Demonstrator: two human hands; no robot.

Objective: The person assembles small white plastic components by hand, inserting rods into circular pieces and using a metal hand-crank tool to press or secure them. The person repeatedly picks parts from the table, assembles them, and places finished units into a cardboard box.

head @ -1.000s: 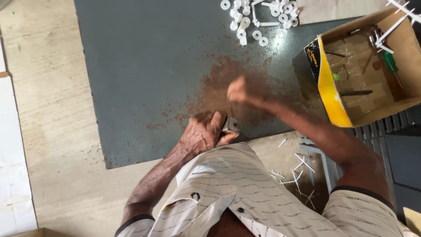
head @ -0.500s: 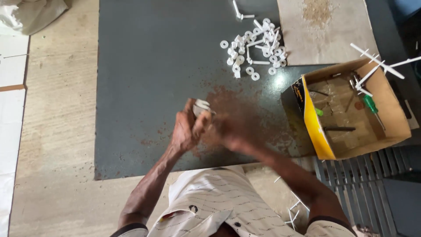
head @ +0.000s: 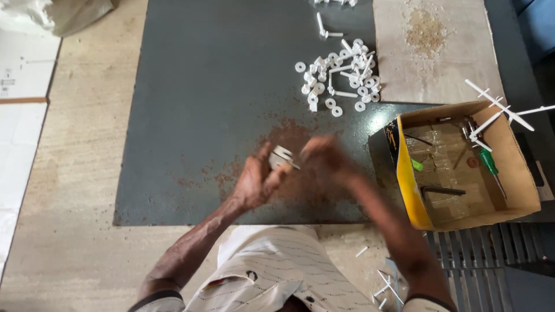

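Hands risen (right hand (head: 324, 159) blurred); left hand (head: 257, 179) grips small part (head: 281, 157).

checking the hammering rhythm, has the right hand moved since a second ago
Yes. The right hand was raised over the rusty patch, apart from the left hand; now it sits beside it at the small metal part.

A workshop: tool box (head: 514, 167), loose white plastic parts (head: 341, 81), rusty metal sheet (head: 219, 104).
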